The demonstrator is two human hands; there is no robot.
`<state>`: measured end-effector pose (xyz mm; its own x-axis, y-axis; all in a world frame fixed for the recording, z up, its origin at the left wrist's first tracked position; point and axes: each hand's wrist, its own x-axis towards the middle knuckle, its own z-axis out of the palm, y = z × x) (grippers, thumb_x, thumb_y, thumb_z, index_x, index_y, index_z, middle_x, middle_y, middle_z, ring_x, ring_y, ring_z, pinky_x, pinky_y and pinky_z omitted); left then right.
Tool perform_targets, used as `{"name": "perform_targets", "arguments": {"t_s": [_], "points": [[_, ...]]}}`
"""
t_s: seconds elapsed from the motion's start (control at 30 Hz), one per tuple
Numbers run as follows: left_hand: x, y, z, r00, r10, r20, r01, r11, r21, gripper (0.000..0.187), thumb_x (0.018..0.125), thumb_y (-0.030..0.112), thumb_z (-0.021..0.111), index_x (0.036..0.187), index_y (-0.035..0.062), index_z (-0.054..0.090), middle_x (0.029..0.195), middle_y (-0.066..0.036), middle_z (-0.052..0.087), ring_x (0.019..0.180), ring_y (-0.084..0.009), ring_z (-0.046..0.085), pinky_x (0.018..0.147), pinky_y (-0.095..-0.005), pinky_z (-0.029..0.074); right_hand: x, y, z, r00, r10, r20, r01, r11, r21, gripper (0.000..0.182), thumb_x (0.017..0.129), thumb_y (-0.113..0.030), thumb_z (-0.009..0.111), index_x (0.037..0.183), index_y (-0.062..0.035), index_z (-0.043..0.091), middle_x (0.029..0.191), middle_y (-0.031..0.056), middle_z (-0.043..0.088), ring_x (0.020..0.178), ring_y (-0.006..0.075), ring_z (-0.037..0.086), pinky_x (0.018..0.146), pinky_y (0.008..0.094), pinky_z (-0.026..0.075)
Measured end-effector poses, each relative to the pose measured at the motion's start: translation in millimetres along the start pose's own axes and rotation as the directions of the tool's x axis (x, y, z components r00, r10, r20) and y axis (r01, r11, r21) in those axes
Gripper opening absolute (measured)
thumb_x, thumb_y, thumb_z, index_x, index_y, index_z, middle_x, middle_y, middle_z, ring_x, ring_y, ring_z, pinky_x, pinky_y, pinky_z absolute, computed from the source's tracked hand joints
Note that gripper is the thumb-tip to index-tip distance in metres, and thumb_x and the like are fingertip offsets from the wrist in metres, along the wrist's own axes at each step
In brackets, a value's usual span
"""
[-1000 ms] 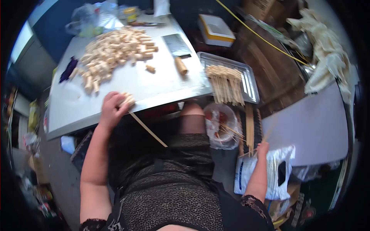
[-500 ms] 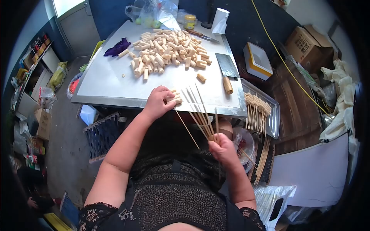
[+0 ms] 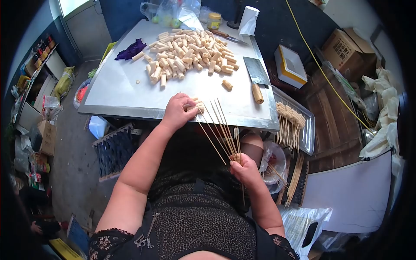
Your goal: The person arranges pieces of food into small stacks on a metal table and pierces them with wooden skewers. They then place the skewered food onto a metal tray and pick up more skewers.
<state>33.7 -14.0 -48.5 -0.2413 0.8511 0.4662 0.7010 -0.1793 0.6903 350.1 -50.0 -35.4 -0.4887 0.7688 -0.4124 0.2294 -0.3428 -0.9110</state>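
Now drawn in from the far right, where it was a second ago beside the loose stick bundle (image 3: 296,182), the right hand (image 3: 245,169) brings a fan of thin sticks (image 3: 225,134) to the near edge of the metal-topped table (image 3: 117,86), as seen from my remote post. Across that table, the largest thing before me, spreads a heap of pale cylindrical pieces (image 3: 186,56), with a purple cloth (image 3: 131,50) at its left. To the right of the table, I see a metal tray (image 3: 308,130) bearing rows of skewered pieces (image 3: 288,117); nearer the person sits a plastic-lined tub (image 3: 275,164). A cleaver (image 3: 256,71) lies near the table's right edge, its wooden handle toward the person. At the near edge, the left hand (image 3: 178,110) curls its fingers over a small group of pale pieces (image 3: 196,106), pressing them together on the tabletop. A single stick (image 3: 212,142) slants from that group toward the right hand, whose thumb and fingers pinch the fan's lower part, tips splayed upward. Smallest in my view, a crumb (image 3: 138,81) lies left of the heap.
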Motion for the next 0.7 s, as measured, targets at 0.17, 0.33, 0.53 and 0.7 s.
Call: {"name": "perform_targets", "arguments": {"t_s": [0.17, 0.33, 0.53, 0.7], "points": [[0, -1, 0, 1.000, -0.007, -0.002, 0.007, 1.000, -0.016, 0.019, 0.071, 0.015, 0.076, 0.083, 0.0024, 0.070, 0.092, -0.010, 0.061, 0.086, -0.0220, 0.060, 0.077, -0.0307, 0.049, -6, 0, -2, 1.000, 0.022, -0.006, -0.022, 1.000, -0.014, 0.014, 0.090, -0.014, 0.058, 0.103, -0.0075, 0.057, 0.065, -0.0017, 0.055, 0.044, 0.0037, 0.040, 0.039, 0.0188, 0.029], [-1, 0, -1, 1.000, 0.009, 0.003, -0.009, 1.000, -0.014, 0.019, 0.071, 0.015, 0.076, 0.083, 0.0023, 0.070, 0.092, -0.010, 0.060, 0.086, -0.0225, 0.060, 0.077, -0.0311, 0.049, -11, -6, -4, 0.999, 0.049, 0.010, -0.048, 0.997, -0.064, 0.014, 0.091, -0.014, 0.058, 0.101, -0.0051, 0.056, 0.066, -0.0010, 0.056, 0.048, 0.0043, 0.043, 0.043, 0.0202, 0.034], [-13, 16, -2, 1.000, 0.016, -0.018, -0.016, 1.000, 0.009, 0.016, 0.074, 0.014, 0.075, 0.085, 0.0041, 0.070, 0.094, -0.010, 0.062, 0.090, -0.0256, 0.060, 0.080, -0.0342, 0.049, -7, -7, -5, 0.997, 0.079, 0.020, -0.078, 0.996, -0.052, 0.015, 0.091, -0.014, 0.058, 0.103, -0.0056, 0.055, 0.065, -0.0012, 0.055, 0.046, 0.0045, 0.042, 0.041, 0.0200, 0.033], [-16, 19, 0, 0.993, 0.103, -0.061, -0.101, 0.994, 0.046, 0.013, 0.075, 0.011, 0.074, 0.087, 0.0060, 0.071, 0.094, -0.010, 0.062, 0.091, -0.0283, 0.059, 0.082, -0.0362, 0.048, -2, -14, -4, 0.995, 0.096, 0.006, -0.096, 0.988, 0.124, 0.018, 0.091, -0.015, 0.059, 0.106, -0.0056, 0.053, 0.065, -0.0013, 0.053, 0.044, 0.0046, 0.039, 0.037, 0.0201, 0.028]]}}
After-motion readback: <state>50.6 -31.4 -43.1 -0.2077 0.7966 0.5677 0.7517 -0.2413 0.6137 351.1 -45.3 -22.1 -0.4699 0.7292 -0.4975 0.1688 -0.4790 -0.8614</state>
